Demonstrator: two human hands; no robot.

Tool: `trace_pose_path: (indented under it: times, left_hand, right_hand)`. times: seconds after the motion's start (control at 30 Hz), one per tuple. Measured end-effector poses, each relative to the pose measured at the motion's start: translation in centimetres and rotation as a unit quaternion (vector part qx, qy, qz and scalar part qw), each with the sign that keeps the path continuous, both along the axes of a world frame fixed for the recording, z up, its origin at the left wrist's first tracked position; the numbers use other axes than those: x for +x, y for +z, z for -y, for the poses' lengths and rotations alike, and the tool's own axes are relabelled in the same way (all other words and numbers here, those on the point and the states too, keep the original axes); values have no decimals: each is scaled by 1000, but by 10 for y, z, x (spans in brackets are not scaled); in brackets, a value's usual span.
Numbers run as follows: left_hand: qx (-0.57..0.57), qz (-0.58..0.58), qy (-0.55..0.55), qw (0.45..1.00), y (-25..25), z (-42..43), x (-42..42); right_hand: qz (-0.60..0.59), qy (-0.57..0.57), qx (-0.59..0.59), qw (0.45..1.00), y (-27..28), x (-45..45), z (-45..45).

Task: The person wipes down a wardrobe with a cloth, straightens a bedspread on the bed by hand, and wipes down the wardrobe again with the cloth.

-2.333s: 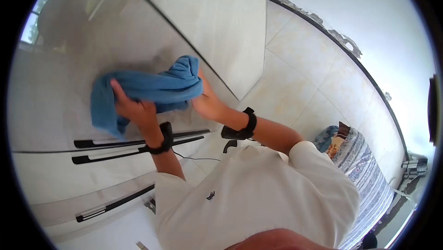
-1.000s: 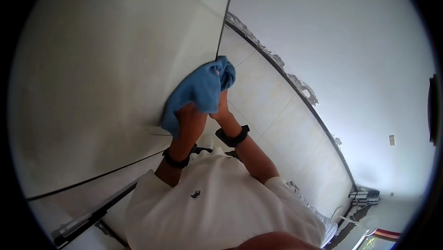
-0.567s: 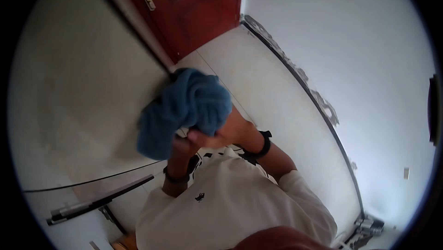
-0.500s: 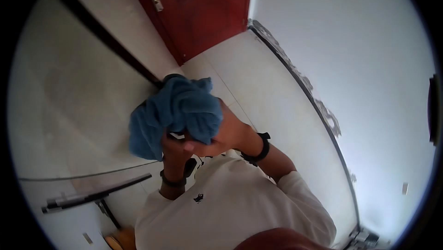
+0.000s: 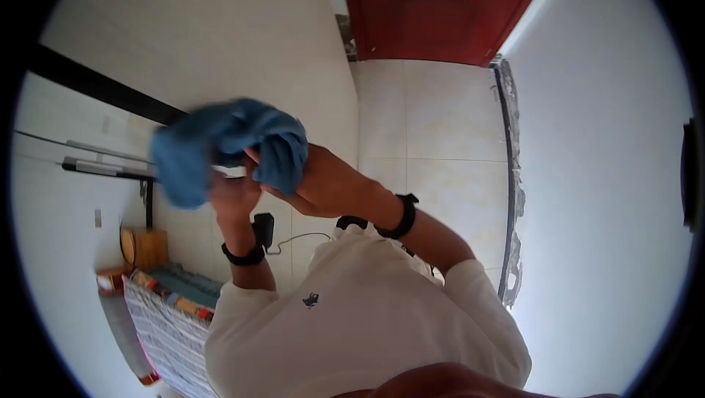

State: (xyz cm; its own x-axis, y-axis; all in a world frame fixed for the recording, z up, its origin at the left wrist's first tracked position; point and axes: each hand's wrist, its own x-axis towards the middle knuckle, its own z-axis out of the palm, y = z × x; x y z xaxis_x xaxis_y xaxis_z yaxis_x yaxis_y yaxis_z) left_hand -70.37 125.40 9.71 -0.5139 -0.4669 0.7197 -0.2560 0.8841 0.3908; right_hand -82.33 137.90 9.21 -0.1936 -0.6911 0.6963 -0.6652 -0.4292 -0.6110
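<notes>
A bunched blue cloth [image 5: 246, 122] is held up ahead of my chest, toward the left of the view. My right hand [image 5: 312, 181] is closed on its right side, with folds hanging over the fingers. Under the left part of the cloth, my left hand [image 5: 235, 196] grips it from below, somewhat smeared by motion. A small bright patch shows between the two hands; I cannot tell what it is. Behind the cloth ends a thick black bar [image 5: 110, 86], and whether the cloth touches it is hidden. Each wrist wears a black band.
A red door [image 5: 440, 9] stands at the far end of the tiled floor [image 5: 455, 119]. To the right runs a white wall [image 5: 587, 141] with damaged plaster along its base. At lower left are a wooden stool [image 5: 143, 247] and striped bedding [image 5: 176, 339].
My view has turned, so the door now appears farther right and the bedding has come into sight. Both hands and the cloth have shifted left and slightly up in the view.
</notes>
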Motion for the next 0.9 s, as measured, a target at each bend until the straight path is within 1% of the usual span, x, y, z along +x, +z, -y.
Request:
trace_pose_path:
  times: [0.03, 0.07, 0.1, 0.13, 0.17, 0.2, 0.23, 0.27, 0.3, 0.33, 0.37, 0.43, 0.47, 0.5, 0.53, 0.6, 0.63, 0.67, 0.7, 0.73, 0.77, 0.8, 0.83, 0.87, 0.9]
  left_hand:
    - [27, -147, -33, 988, 21, -10, -13]
    - [48, -289, -65, 954, 43, -22, -31]
    - [135, -361, -110, 916, 62, -30, -43]
    - [-36, -274, 12, 961, 58, -26, -53]
    - [-199, -170, 138, 955, 49, -22, -57]
    - [-200, -164, 163, 952, 38, -21, -62]
    - [-133, -194, 155, 960, 27, -20, -65]
    - [-66, -229, 142, 961, 14, -17, -70]
    - [-65, -235, 165, 956, -2, -16, -66]
    - [-36, -264, 105, 958, -19, -14, -58]
    - [-10, -297, 46, 954, -31, -12, -56]
    - [37, -295, 34, 954, -48, -15, -48]
    - [55, -289, 32, 955, -54, -14, -45]
    - [68, -284, 33, 956, -57, -17, -42]
    - [77, -275, 41, 957, -57, -20, -40]
    - [78, -255, 61, 962, -49, -24, -34]
    - [57, -241, 74, 966, -37, -25, -30]
    - [11, -213, 94, 972, -21, -26, -28]
    - [-62, -180, 123, 974, -1, -27, -21]
    - [-137, -143, 151, 968, 28, -23, -18]
    - [-142, -111, 182, 967, 53, -26, -15]
    - [-145, -80, 215, 962, 75, -30, -13]
    - [-198, -45, 308, 929, 89, -35, -21]
    - [-232, -17, 337, 913, 102, -39, -29]
    - [-264, 15, 361, 894, 112, -41, -38]
  right_hand:
    - [-12, 22, -32, 999, 7, -8, 4]
    - [1, 38, -35, 999, 8, -15, 8]
    - [23, 59, -17, 998, 8, -24, 14]
    - [41, 82, 4, 996, 6, -33, 20]
    - [46, 107, 6, 993, -2, -39, 29]
    - [53, 107, -17, 993, -18, -49, 37]
    - [57, 106, -40, 992, -34, -56, 45]
    - [52, 128, -34, 990, -52, -62, 51]
    - [88, 136, 1, 987, -71, -66, 52]
    - [121, 141, 37, 982, -86, -73, 55]
    - [104, 161, 44, 980, -97, -80, 59]
    - [125, 170, 178, 961, -118, -84, 50]
    - [71, 204, 207, 954, -130, -86, 50]
    - [60, 229, 211, 948, -129, -89, 54]
    - [52, 284, 192, 938, -127, -90, 55]
    - [43, 371, 138, 917, -106, -95, 59]
    - [42, 390, 139, 909, -92, -99, 66]
    - [47, 427, 85, 899, -80, -104, 73]
    - [53, 462, 32, 885, -66, -99, 77]
    - [122, 513, 34, 849, -50, -93, 84]
    - [256, 550, 51, 793, -20, -83, 77]
    - [383, 574, 73, 720, 0, -75, 70]
    - [294, 658, 72, 690, -1, -80, 79]
    - [169, 673, 45, 719, 15, -85, 86]
    - [44, 675, 11, 736, 32, -91, 88]
